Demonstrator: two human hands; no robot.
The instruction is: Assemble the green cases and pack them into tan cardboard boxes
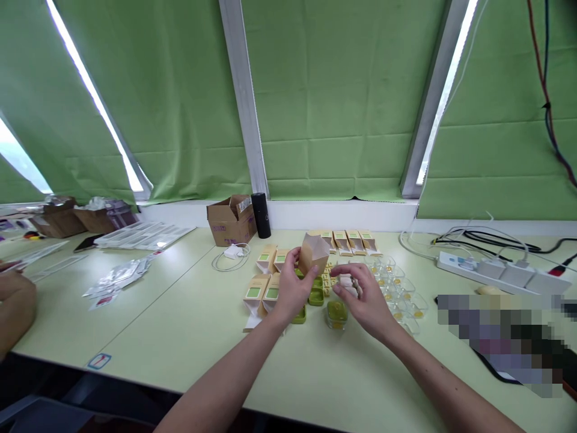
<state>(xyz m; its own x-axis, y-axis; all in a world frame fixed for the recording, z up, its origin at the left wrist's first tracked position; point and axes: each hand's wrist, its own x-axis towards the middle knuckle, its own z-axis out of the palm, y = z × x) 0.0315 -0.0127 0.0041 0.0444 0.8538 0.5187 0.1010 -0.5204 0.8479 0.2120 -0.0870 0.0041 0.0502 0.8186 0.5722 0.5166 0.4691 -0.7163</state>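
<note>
My left hand (298, 279) grips a small kraft paper box (314, 252), tilted, its top flaps spread. To its right, my right hand (366, 294) is curved with thumb and index finger apart, and nothing shows between their tips. Some small whitish pieces (346, 281) lie by its fingers, partly hidden. Just below the right hand stands a clear container with a green lid (337, 313). Green lids or trays (316, 296) sit under and beside the left hand. Kraft boxes with green windows (255, 293) stand left of it, and several more (355, 242) form a row behind.
Clear plastic containers (401, 288) cluster right of my hands. Farther right lie a power strip (500, 270) with cables and a blurred-out item (505, 337). A cardboard box (232, 222) and black cylinder (261, 215) stand behind. Silver packets (119, 276) and another person's arm (15, 307) are left.
</note>
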